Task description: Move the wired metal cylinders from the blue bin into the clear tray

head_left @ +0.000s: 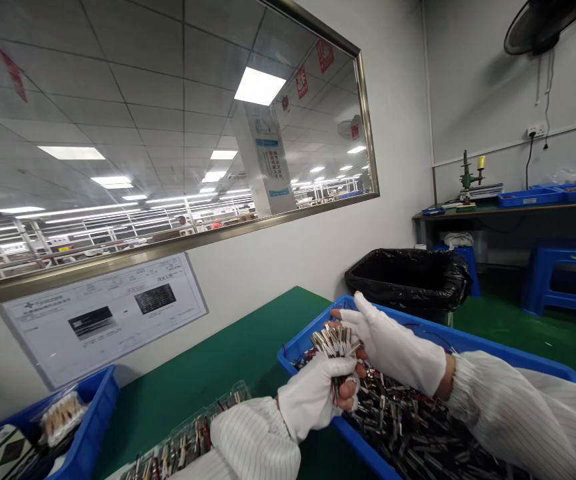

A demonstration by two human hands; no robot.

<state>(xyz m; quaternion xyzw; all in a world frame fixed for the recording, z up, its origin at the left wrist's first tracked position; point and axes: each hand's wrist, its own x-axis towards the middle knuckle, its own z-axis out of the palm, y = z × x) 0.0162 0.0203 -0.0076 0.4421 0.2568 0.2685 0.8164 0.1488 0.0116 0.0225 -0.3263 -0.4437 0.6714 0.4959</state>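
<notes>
My left hand (318, 393), in a white glove with bare fingertips, is closed around a bundle of small silvery metal cylinders with wires (335, 340). The metal ends point up and fan out above the fist, and thin wires hang below. Against the far right side of the bundle lies my right hand (388, 343), gloved too, its fingers stretched out and apart; some are partly hidden. Both hands are over the near-left part of a blue bin (508, 370), where many more wired metal cylinders (408, 427) lie in a loose heap.
A clear tray (188, 443) of wired parts lies partly under my left sleeve on the green table (208, 353). At far left stands a smaller blue bin (88, 417) with cotton swabs (63, 417). Behind the large bin is a black-lined trash bin (408, 273); blue stools (563, 280) stand right.
</notes>
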